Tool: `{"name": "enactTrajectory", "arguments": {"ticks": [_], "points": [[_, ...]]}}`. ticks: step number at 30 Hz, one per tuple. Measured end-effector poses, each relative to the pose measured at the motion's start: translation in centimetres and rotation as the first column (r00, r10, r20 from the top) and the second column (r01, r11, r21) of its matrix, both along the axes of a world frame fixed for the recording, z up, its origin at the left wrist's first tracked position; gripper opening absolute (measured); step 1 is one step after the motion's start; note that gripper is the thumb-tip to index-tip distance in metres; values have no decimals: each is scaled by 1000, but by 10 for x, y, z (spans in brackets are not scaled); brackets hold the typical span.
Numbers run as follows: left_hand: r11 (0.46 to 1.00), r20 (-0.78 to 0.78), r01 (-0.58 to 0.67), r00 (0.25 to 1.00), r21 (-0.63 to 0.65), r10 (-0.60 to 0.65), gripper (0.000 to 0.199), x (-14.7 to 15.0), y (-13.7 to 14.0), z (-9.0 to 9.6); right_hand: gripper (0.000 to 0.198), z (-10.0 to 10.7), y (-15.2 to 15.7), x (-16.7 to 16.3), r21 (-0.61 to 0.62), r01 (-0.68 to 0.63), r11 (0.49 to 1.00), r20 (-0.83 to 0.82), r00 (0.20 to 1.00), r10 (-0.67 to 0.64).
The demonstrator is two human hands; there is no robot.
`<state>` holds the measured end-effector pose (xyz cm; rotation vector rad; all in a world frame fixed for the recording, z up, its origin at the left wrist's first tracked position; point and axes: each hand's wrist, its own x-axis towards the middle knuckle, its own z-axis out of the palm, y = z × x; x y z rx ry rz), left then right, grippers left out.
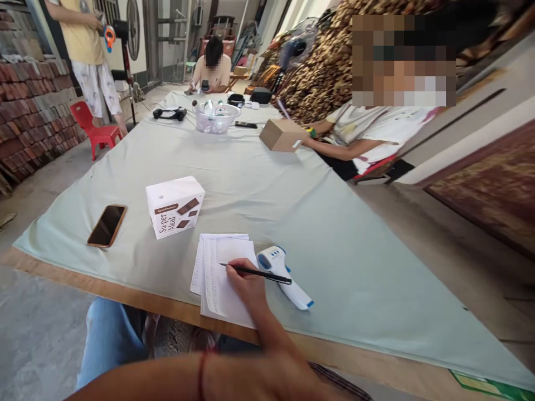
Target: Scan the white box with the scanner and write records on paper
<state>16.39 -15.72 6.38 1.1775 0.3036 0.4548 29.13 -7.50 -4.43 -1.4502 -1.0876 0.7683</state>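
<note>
My right hand [248,283] is closed around a black pen [263,273], its tip just over the sheets of paper [228,278]. A column of small handwriting runs down the paper's left side. Close to the right of that hand lies a white and blue infrared thermometer [288,278], partly behind the pen. Low in the view, my left hand [263,379] crosses in front of my right forearm, with a red string at its wrist. It is blurred and its fingers are not distinguishable. A white "Super Meal" box [175,207] stands beyond the papers, to the left.
A phone [107,225] lies left on the cloth-covered table [351,278]. Farther back are a clear basin of bottles [217,120], a headset-like black device [169,113] and a cardboard box [282,135] by a seated person. Another person sits at the far end; one stands near a red chair [94,131].
</note>
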Motion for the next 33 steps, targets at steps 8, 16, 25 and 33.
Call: {"name": "enactTrajectory", "arguments": {"ticks": [8,16,25,33], "points": [[354,-162,-348,476,868,865,10,-40,128,-78,18,4,4,-3,36,-20,999,60,998,18],[226,-135,-139,478,964,868,18,-43,128,-96,21,0,4,-6,11,-51,999,74,996,50],[218,-128,-138,477,966,870,16,-43,127,-95,25,0,4,-5,13,-92,996,114,989,90],[203,-122,-92,542,975,831,11,-44,128,-98,22,-1,4,-5,10,-89,996,102,991,88]]}}
